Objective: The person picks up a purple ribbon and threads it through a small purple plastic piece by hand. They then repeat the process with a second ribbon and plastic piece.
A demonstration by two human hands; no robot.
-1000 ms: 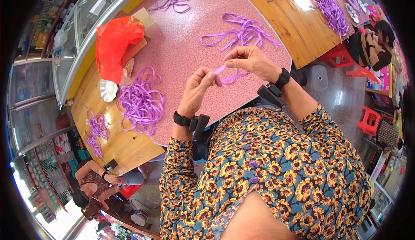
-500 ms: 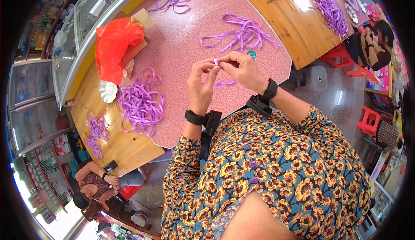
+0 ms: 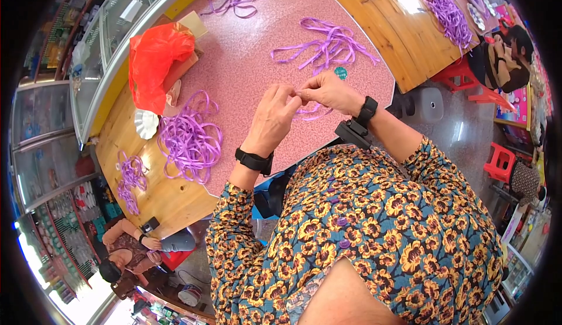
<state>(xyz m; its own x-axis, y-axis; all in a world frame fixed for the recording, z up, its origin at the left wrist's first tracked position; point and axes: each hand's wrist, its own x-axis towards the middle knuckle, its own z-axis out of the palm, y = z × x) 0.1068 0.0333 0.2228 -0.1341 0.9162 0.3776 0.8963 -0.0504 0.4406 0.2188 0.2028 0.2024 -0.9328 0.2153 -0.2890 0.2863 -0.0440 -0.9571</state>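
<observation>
Above the pink speckled tabletop (image 3: pixel 240 61), my two hands meet with fingertips pinched together. My left hand (image 3: pixel 272 117) is turned with its back up, and its fingers hide most of what lies between them. From the right comes my right hand (image 3: pixel 332 92), thumb and forefinger closed on the same purple ribbon. Below the fingers a loop of that purple ribbon (image 3: pixel 313 114) hangs or lies near the tabletop. Just beyond my hands a loose bundle of purple ribbon strips (image 3: pixel 328 41) is spread, beside a round green sticker (image 3: pixel 341 73).
A big tangled heap of purple ribbon (image 3: pixel 190 140) lies at the left, near a red plastic bag (image 3: pixel 158 61) on a cardboard box and a white fluted dish (image 3: pixel 146 124). More ribbon (image 3: pixel 448 20) is on the wooden table at far right. Other people sit at lower left and right.
My left hand has rolled over, its back now up and its wrist farther left. The short upright ribbon end between my fingertips is now hidden. My right hand has shifted slightly.
</observation>
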